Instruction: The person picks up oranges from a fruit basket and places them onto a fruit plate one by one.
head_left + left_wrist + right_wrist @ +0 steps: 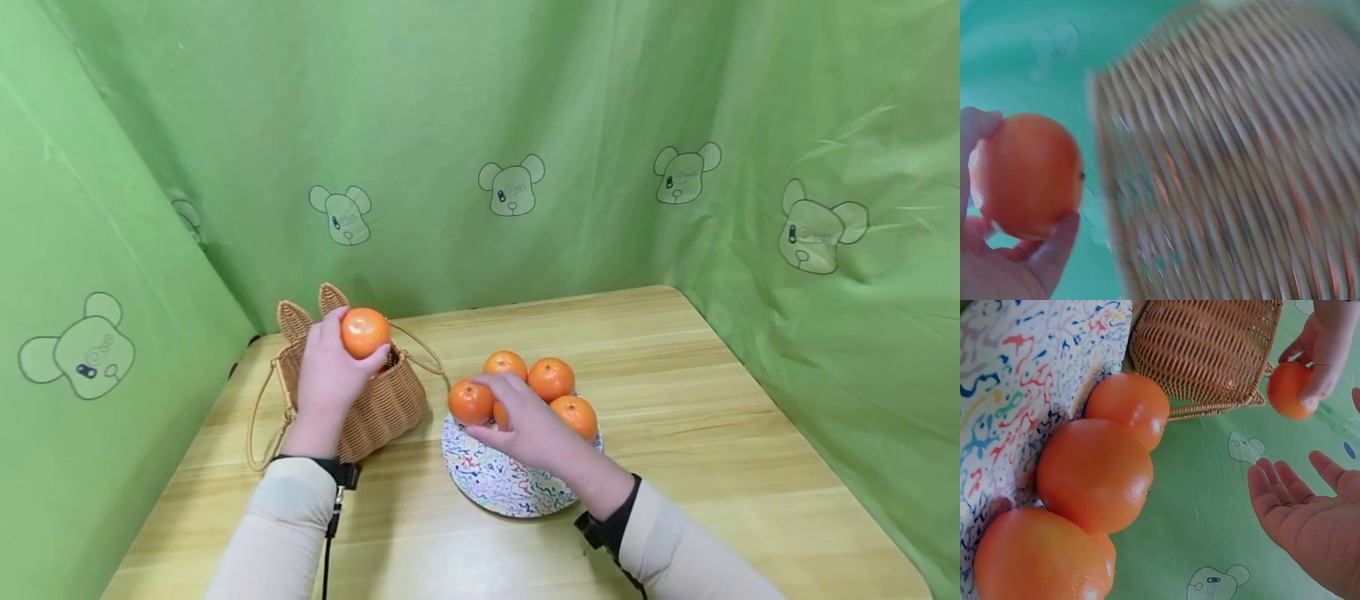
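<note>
My left hand (326, 371) grips an orange (365, 332) between thumb and fingers, held above the opening of a wicker basket (386, 412) with two ear-shaped pieces. In the left wrist view, that orange is beside the basket's woven wall (1222, 144), and patches of orange colour show through the gaps. My right hand (534, 427) hovers over a round plate (502, 483) with a multicoloured squiggle pattern, fingers spread and nothing held. Its fingertips are close to the leftmost orange (470, 402). Several more oranges (551, 379) sit on the plate's far side, one partly hidden by this hand.
The basket's looped handle (258, 425) droops over its left side onto the wooden table (675, 417). Another thin strap (420, 346) arcs out to the right. Green curtains (450, 100) printed with bear heads enclose the back and both sides.
</note>
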A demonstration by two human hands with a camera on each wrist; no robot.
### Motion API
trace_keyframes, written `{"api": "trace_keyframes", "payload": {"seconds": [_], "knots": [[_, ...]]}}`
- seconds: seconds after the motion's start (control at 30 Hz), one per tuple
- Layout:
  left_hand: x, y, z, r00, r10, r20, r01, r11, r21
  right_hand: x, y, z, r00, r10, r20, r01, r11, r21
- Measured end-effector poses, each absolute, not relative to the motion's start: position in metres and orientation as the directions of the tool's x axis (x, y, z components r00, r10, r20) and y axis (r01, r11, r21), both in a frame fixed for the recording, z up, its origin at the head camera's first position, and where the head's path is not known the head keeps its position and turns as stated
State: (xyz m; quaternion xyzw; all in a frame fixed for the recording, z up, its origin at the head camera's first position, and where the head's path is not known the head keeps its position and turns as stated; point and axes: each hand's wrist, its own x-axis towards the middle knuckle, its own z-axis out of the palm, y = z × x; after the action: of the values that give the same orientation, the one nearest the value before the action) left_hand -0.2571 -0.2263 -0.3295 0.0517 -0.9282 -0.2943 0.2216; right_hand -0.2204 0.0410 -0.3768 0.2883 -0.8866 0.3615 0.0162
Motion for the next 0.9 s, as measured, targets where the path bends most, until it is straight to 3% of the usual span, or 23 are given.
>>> {"api": "trace_keyframes", "payload": {"seconds": [0.2, 0.37, 0.67, 0.9], "knots": [[-0.246, -0.189, -0.333, -0.853, -0.084, 0.515, 0.252, 0.798, 0.547, -0.224, 0.043, -0.367, -0.851, -0.472, 0.231, -0.491, 0.558, -0.669], [-0.235, -0.166, -0.345, -0.862, -0.013, 0.507, 0.318, 0.765, 0.560, -0.227, 0.043, -0.364, -0.861, -0.451, 0.237, -0.469, 0.521, -0.713], [-0.218, -0.138, -0.362, -0.785, 0.140, 0.604, 0.505, 0.710, 0.492, -0.233, 0.047, -0.368, -0.874, -0.424, 0.238, -0.410, 0.381, -0.829], [-0.212, -0.126, -0.373, -0.765, 0.273, 0.583, 0.603, 0.621, 0.501, -0.234, 0.050, -0.368, -0.855, -0.455, 0.249, -0.384, 0.232, -0.894]]}}
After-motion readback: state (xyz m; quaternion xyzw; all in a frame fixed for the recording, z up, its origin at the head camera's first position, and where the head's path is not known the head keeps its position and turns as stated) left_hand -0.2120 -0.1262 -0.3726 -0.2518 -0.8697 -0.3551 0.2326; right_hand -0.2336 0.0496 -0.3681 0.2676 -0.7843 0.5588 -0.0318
